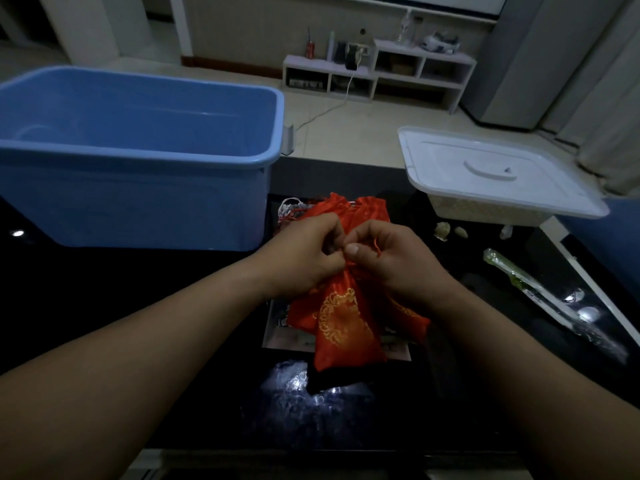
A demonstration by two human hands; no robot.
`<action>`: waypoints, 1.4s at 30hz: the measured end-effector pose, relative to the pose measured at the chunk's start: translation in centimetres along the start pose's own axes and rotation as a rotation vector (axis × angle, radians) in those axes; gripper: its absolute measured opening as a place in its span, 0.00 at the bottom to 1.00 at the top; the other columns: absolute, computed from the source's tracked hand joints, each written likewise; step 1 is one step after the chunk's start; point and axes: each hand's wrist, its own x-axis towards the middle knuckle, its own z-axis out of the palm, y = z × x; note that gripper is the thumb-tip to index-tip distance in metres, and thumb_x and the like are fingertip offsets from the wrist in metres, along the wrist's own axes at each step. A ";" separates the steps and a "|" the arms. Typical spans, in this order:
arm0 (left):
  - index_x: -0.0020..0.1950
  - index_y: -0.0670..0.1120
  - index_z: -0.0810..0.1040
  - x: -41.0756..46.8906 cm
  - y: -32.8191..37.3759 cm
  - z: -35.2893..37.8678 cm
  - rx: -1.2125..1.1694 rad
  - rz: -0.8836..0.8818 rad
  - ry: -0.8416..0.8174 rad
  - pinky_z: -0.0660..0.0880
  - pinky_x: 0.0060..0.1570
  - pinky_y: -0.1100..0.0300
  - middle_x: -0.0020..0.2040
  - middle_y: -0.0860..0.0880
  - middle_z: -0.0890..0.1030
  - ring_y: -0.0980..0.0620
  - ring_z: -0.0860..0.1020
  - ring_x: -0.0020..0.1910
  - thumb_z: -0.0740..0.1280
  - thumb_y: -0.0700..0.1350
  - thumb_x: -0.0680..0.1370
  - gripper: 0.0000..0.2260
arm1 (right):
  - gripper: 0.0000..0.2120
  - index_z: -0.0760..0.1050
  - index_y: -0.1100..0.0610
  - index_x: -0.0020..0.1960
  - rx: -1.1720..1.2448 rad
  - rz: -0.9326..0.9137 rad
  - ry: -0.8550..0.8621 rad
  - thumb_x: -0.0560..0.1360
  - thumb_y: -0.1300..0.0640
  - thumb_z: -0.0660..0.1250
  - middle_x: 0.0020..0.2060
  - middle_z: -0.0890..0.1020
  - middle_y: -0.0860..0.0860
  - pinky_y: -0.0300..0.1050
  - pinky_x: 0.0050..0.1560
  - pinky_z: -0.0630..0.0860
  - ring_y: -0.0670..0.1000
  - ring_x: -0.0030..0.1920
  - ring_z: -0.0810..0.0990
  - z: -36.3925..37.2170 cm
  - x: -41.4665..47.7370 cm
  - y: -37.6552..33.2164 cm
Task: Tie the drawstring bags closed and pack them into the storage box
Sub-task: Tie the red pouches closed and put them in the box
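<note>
left hand [308,252], right hand [393,259] pinching bag [346,327], neck hidden

red gold-patterned bag [346,327], blue box [138,188], white lid [498,171]

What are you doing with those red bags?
A person is tying one shut. The left hand and right hand pinch the drawstring at the neck of a red bag. The other bags lie behind it. The blue storage box stands open at the left; no bags show inside.
</note>
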 end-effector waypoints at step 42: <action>0.50 0.47 0.77 -1.3 0.3 -0.6 -0.392 -0.308 -0.211 0.79 0.35 0.57 0.41 0.49 0.81 0.54 0.81 0.35 0.69 0.65 0.77 0.21 | 0.06 0.77 0.49 0.46 0.107 0.133 0.220 0.83 0.55 0.66 0.36 0.83 0.50 0.58 0.45 0.80 0.50 0.37 0.81 0.6 -1.3 -0.7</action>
